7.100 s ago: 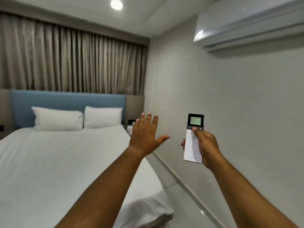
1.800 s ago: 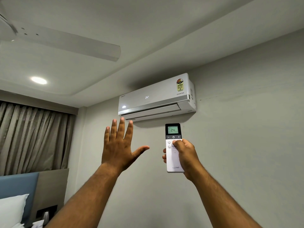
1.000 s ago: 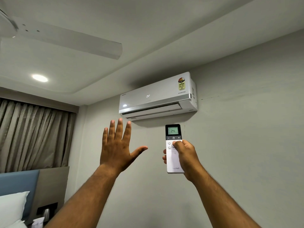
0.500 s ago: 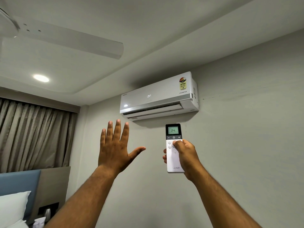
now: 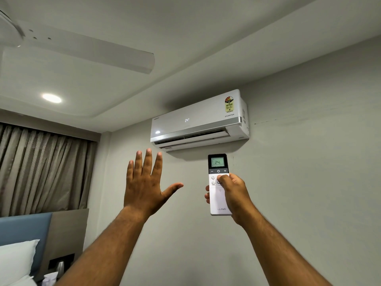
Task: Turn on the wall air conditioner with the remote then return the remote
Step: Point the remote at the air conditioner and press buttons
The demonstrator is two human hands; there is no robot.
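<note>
Right hand (image 5: 234,195) wrapped around the white remote (image 5: 219,183), held upright just below the wall air conditioner (image 5: 198,120), thumb pressed on its buttons. Screen showing 24, same figure lit on the unit's front, flap hanging open. Left hand (image 5: 145,183) raised alongside, empty, fingers (image 5: 147,162) spread wide.

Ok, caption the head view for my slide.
Right hand aims the remote at the wall air conditioner, both showing 24; left hand open.
</note>
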